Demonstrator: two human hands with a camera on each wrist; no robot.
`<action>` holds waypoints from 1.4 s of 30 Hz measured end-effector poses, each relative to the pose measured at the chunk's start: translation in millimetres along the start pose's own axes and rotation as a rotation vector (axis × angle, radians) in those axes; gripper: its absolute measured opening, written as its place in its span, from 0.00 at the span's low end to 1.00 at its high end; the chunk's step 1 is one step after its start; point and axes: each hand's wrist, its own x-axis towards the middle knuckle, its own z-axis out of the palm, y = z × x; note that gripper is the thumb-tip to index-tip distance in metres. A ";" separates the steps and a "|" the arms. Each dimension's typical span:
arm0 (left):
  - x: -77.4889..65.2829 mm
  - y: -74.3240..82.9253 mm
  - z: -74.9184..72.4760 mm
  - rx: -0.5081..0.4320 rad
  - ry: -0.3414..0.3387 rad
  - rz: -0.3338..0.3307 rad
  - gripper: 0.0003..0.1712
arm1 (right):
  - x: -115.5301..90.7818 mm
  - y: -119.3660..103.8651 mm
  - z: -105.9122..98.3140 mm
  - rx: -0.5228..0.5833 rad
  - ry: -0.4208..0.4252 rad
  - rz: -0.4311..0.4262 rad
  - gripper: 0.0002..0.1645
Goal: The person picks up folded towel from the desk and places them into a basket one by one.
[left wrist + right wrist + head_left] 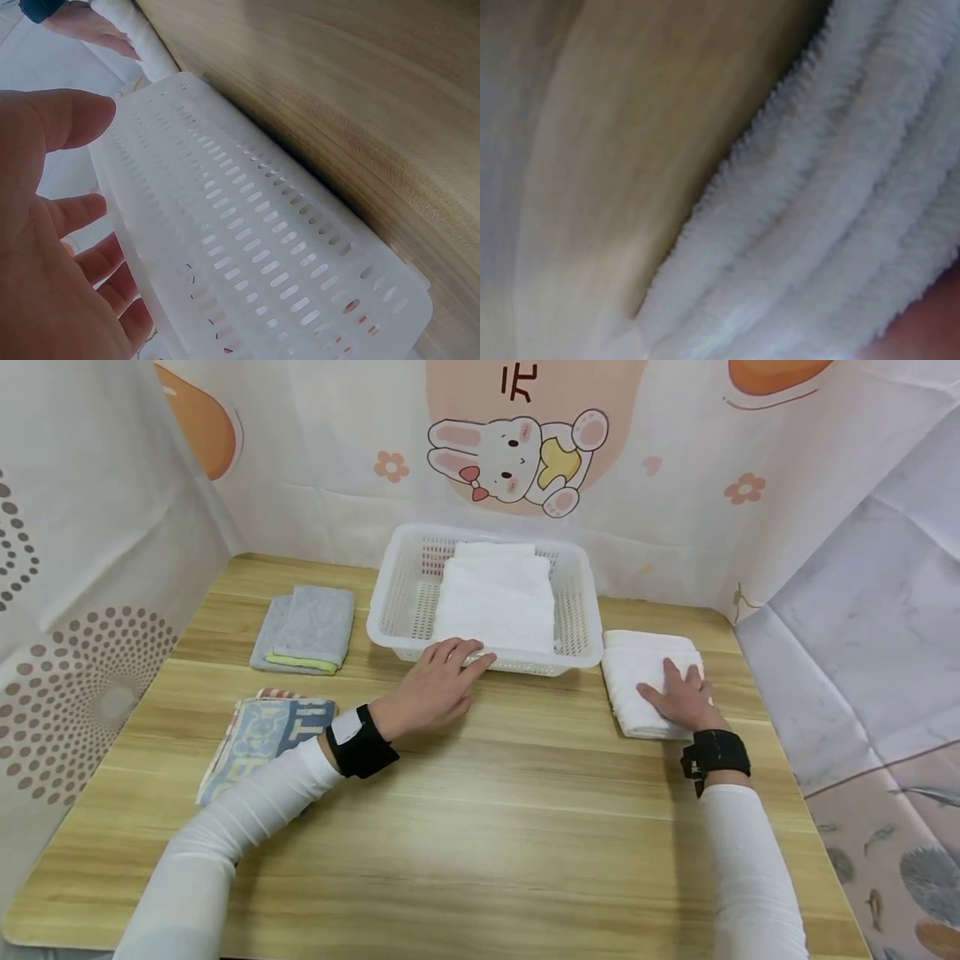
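At the front rim of the white plastic basket (486,657) is my left hand (431,689), its fingertips at or over the edge. In the left wrist view, the thumb (79,118) stands apart from the loosely bent fingers, close to the perforated basket wall (255,225). Folded white cloth (495,597) lies inside the basket. Spread over a thick folded white towel (637,685) to the basket's right is my right hand (686,697), resting on its right part. Several stacked towel layers (817,195) fill the right wrist view, with only a blurred bit of skin at the corner.
Folded grey cloths (318,622) with a yellow-green edge lie left of the basket. Nearer on the wooden table (480,843), a patterned blue towel (258,735) sits partly behind my left forearm. A printed curtain (322,460) hangs along the table's back edge.
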 end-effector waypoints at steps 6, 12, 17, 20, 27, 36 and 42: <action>0.4 0.6 -0.9 -0.006 -0.007 -0.008 0.38 | -3.7 -2.4 1.6 0.008 0.010 -0.012 0.56; 0.4 1.4 -0.4 -0.015 -0.018 -0.017 0.38 | -7.8 -3.5 4.3 0.015 0.024 -0.027 0.56; -1.1 1.9 1.3 -0.009 -0.017 -0.017 0.39 | -11.6 -4.5 7.7 0.010 0.025 -0.033 0.56; -0.9 1.4 2.8 -0.001 -0.011 -0.016 0.39 | -13.7 -6.0 8.6 0.014 0.023 -0.028 0.56; -0.5 -0.4 5.4 0.006 0.005 -0.009 0.40 | -18.2 -8.6 8.3 0.038 0.011 -0.030 0.56; -0.2 0.4 4.0 -0.002 0.015 -0.009 0.39 | -19.5 -7.4 11.6 0.049 0.002 -0.034 0.57; -0.2 0.3 3.4 -0.005 0.009 -0.008 0.39 | -22.7 -5.7 14.7 0.068 0.023 -0.061 0.56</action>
